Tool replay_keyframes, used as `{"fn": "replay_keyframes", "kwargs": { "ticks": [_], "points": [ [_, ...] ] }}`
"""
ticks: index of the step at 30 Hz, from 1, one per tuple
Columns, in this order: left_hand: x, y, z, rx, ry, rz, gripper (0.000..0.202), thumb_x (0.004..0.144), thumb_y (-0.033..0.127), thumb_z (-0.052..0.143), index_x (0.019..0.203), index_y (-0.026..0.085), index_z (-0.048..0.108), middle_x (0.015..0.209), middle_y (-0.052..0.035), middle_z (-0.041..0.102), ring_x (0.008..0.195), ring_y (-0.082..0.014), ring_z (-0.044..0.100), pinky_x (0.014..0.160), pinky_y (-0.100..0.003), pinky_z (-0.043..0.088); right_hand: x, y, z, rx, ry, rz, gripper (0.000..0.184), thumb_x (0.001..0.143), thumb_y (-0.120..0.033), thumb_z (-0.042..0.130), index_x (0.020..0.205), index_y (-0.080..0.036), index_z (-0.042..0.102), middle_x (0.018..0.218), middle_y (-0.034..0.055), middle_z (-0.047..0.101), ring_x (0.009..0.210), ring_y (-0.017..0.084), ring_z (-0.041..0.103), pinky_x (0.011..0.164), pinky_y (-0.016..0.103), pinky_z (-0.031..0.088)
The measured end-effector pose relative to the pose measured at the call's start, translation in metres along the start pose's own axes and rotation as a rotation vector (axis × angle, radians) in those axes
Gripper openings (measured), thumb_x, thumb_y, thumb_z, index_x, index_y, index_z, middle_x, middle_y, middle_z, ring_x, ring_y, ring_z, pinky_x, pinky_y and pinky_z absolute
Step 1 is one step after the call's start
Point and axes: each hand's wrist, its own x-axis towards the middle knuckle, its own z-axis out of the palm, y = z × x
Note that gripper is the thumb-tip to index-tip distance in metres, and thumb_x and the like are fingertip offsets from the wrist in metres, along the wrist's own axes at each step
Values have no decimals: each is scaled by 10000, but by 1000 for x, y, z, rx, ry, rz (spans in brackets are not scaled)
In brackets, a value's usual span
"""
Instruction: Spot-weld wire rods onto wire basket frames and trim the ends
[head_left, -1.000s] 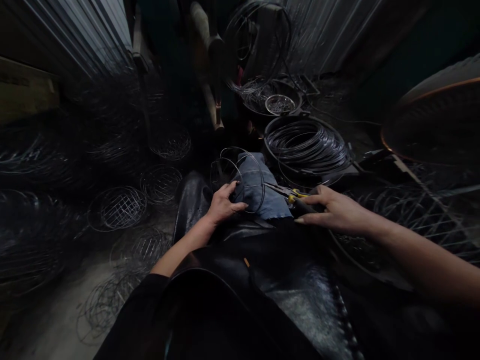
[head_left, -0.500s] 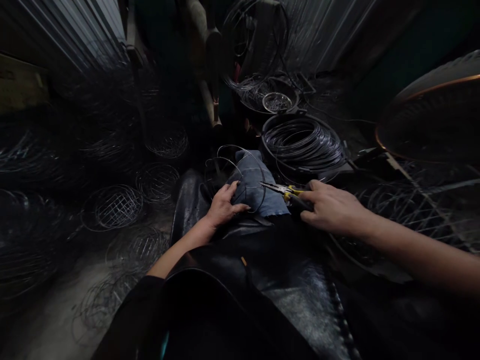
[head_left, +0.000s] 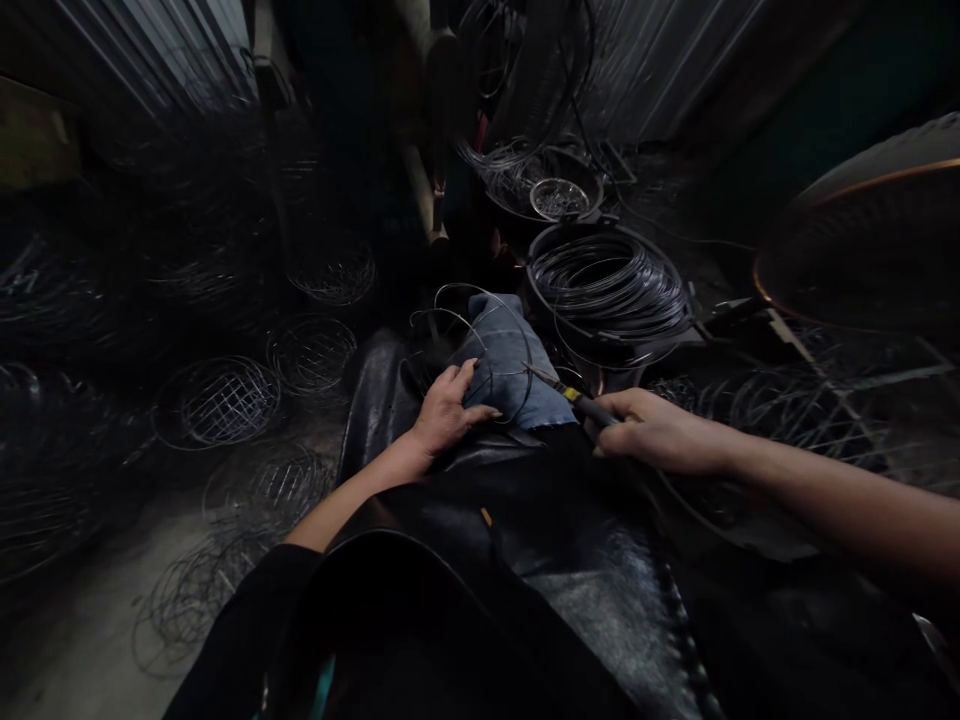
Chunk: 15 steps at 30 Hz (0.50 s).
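Note:
A round frame of thin wire hoops [head_left: 529, 345] stands over my lap. My left hand [head_left: 444, 412] grips its near left side, thumb and fingers closed around the wire. In my right hand [head_left: 645, 430] is a pair of long-nose pliers [head_left: 571, 393] with yellow-and-black handles. Their tips meet the right side of the wire frame; whether the jaws clamp the wire is too small to tell. Beneath the frame lies a blue denim cloth [head_left: 499, 340] over my knee, next to a black leather-like apron [head_left: 600, 600].
A coil of wire [head_left: 611, 285] fills a dark basin just ahead on the right. Behind it, a small bowl [head_left: 559, 200] holds bits of metal. Round wire grids [head_left: 231, 402] lie on the floor at left. A large fan-like round guard [head_left: 862, 240] stands at right.
The pliers have turned and their handles have come closer together, with the tips now against the frame's right side. My left hand stays on the wire frame.

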Motion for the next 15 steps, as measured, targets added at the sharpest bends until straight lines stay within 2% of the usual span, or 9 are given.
{"fn": "replay_keyframes", "kwargs": {
  "ticks": [5, 8, 11, 15],
  "points": [
    [4, 1, -1, 27, -81, 9, 783, 669, 388, 807, 1351, 167, 489, 1057, -74, 554, 984, -232, 569, 915, -348, 470, -8, 1, 25, 285, -8, 145, 174, 508, -281, 558, 628, -212, 453, 486, -68, 343, 404, 70, 280, 379, 223, 181],
    [10, 2, 2, 96, -128, 0, 734, 707, 339, 762, 1350, 142, 469, 1070, -89, 549, 991, -242, 558, 923, -372, 470, -5, -1, 25, 227, -25, 135, 148, 513, -278, 527, 629, -205, 473, 493, -57, 344, 419, 80, 288, 387, 231, 204],
    [19, 2, 9, 155, -108, -27, 719, 713, 288, 722, 1345, 86, 445, 1110, -126, 543, 1040, -265, 543, 970, -397, 452, 3, -4, 9, -136, -45, 31, 69, 549, -226, 517, 597, -187, 489, 546, -21, 418, 513, 109, 400, 475, 240, 312],
    [25, 1, 18, 203, -121, -15, 653, 720, 106, 558, 1357, 75, 419, 1125, -143, 543, 1064, -252, 537, 985, -379, 449, 9, 0, -9, -839, 125, -39, 107, 662, -201, 512, 749, -175, 569, 782, 56, 548, 687, 179, 535, 595, 277, 354]
  ]
}}
